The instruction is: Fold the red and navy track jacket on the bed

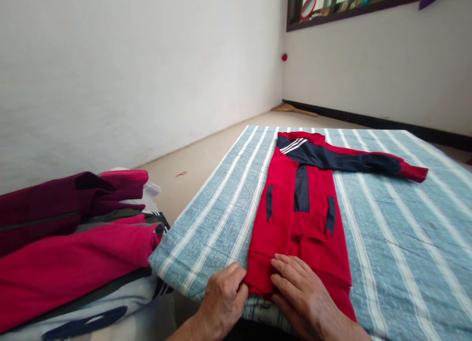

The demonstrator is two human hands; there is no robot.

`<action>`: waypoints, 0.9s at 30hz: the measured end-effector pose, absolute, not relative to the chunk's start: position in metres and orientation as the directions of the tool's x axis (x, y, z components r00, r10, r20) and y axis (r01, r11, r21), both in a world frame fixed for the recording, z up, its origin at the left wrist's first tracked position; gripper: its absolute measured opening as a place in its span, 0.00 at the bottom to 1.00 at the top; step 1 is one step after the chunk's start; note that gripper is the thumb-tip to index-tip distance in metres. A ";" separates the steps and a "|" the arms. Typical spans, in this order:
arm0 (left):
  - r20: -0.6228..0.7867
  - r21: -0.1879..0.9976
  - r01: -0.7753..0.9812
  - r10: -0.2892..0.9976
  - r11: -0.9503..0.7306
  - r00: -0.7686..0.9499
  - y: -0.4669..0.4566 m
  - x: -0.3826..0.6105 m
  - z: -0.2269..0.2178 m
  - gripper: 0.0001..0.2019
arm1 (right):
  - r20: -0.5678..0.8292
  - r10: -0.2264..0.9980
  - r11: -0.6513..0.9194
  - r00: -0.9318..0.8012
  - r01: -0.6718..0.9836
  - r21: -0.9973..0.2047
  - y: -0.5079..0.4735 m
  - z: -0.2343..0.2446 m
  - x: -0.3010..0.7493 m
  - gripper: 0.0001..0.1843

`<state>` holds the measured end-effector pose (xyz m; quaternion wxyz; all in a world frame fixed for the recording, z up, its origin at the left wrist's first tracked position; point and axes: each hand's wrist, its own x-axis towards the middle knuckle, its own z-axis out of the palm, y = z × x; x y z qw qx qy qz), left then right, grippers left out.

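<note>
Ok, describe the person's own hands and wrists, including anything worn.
Both the left hand and the right hand are bare: no gloves, and no rings on the visible fingers. No watch, bracelet or sleeve shows at either wrist.

The jacket (278,235) lies right of piled clothes (84,252).

We count left hand (223,297) at six o'clock, right hand (309,292) at five: two. One red jacket (275,233), four o'clock; on it, two dark pocket strips (270,202) at four, three white shoulder stripes (293,145) at three. One clothes pile (79,252), eight o'clock; garments (40,208) we cannot count exactly. One broom (293,108), two o'clock. One red-rimmed mirror (309,8), one o'clock.
</note>
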<state>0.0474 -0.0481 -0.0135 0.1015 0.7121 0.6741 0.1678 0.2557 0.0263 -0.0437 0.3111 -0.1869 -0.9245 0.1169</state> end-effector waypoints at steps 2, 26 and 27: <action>0.156 0.314 0.944 0.986 -0.105 0.057 -0.054 0.048 -0.013 0.10 | 0.509 0.410 0.905 -0.757 0.268 -0.331 0.027 -0.043 0.257 0.14; 0.426 0.314 0.865 0.872 -0.391 0.240 -0.043 0.038 -0.008 0.16 | 0.643 0.599 0.801 -0.478 0.335 -0.497 0.063 -0.010 0.308 0.13; 0.440 0.300 0.848 0.853 -0.436 0.283 -0.043 0.038 -0.008 0.15 | 0.641 0.622 0.783 -0.450 0.353 -0.512 0.067 -0.011 0.316 0.12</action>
